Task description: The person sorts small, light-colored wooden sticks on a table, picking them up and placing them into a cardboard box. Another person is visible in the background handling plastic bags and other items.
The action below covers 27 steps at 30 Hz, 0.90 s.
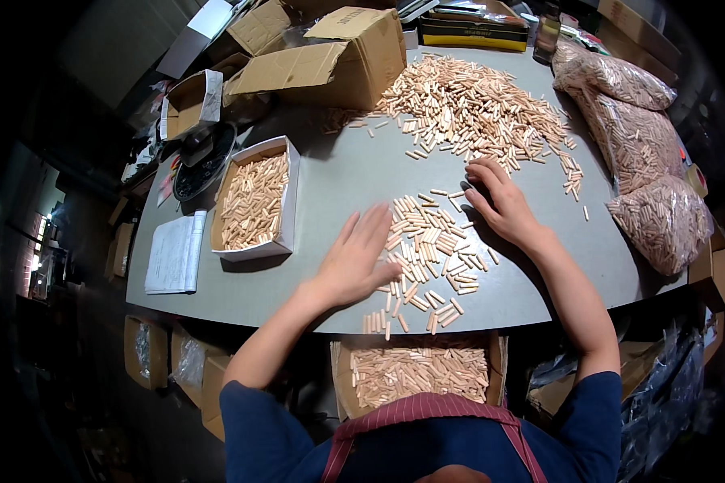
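Small wooden dowels (431, 241) lie loosely spread on the grey table between my two hands. Along their left side, my left hand (358, 253) is laid flat with its fingers stretched out, touching the edge of the spread. My right hand (498, 197) is at the upper right of the dowels, fingers apart and slightly bent, with nothing visible in it. Just beyond it rises a large dowel pile (479, 105). Below the table's front edge, an open cardboard box (340, 378) holds many more dowels.
A white box (292, 201) full of dowels stands on the left beside an open notebook (173, 253). Clear bags of dowels (636, 137) line the right edge. At the back are a large open carton (370, 64) and a black and yellow box (475, 34).
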Tool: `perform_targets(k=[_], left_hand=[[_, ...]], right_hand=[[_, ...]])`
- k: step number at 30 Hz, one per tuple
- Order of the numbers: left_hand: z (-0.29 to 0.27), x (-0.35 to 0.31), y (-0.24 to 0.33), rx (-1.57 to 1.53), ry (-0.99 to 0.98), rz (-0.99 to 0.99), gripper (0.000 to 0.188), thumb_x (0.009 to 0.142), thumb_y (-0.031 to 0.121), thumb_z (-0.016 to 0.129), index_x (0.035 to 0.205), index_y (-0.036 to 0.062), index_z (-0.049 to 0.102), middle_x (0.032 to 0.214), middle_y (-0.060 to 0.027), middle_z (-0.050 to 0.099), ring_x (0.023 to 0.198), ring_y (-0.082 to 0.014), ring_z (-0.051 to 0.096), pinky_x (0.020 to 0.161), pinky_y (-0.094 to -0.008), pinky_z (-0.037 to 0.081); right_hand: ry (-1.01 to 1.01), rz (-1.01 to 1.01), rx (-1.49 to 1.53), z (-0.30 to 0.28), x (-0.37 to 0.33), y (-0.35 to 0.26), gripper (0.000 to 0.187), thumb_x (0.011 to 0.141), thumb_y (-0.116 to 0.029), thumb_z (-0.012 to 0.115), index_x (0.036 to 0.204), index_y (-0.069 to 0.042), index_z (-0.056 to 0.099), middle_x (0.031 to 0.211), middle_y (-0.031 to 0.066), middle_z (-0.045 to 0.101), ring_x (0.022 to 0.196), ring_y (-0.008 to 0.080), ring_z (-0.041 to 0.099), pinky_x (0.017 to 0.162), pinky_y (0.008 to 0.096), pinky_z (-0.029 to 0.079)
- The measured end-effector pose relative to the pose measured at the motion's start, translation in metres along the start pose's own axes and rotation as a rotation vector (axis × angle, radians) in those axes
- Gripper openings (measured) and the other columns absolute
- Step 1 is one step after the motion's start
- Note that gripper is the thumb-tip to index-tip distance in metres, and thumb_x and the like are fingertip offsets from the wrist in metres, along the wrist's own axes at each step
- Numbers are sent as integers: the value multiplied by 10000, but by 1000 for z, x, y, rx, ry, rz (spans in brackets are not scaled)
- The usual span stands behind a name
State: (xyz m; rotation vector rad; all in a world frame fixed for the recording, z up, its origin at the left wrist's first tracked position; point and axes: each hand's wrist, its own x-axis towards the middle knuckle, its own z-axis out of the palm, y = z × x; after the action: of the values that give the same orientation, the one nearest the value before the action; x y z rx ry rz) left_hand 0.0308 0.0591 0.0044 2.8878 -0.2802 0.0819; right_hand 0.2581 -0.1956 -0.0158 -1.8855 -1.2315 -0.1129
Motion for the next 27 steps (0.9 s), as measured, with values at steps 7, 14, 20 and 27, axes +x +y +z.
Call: perform_targets(k=[7,14,20,27], left_hand=[[3,-28,22,-9,12,-13,958,1029,566,558,1608,-125,232,1681,-326,263,1594,-446,213,1314,-541,107],[7,-57,43,22,-45,0,1079,976,670,541,1630,-109,183,1702,-323,213,1599,-460,198,1296,-585,123],[15,-77,61,-10,-29,12,1089,988,742,455,1639,-89,184,1699,-328,219,1585,-475,230,1282,-616,132],[10,-90,73,-225,-65,68,1004,1021,730,431,1670,-3,210,1716,-290,226,1589,-455,250,1283,-588,165]], right_hand=[[-19,-25,-74,-1,-2,0,364,1047,-218,635,1332,4,586,1379,202,563,1244,403,602,1037,443,516],[-32,-16,-80,1,-2,-2,364,1060,-216,610,1345,7,579,1406,207,544,1258,406,595,1048,447,510],[-41,2,-73,1,-3,1,355,1071,-207,579,1354,6,574,1431,208,537,1267,411,594,1052,448,512],[-32,-7,-85,4,-4,3,362,1057,-204,598,1354,2,569,1420,204,541,1260,409,596,1046,450,515]])
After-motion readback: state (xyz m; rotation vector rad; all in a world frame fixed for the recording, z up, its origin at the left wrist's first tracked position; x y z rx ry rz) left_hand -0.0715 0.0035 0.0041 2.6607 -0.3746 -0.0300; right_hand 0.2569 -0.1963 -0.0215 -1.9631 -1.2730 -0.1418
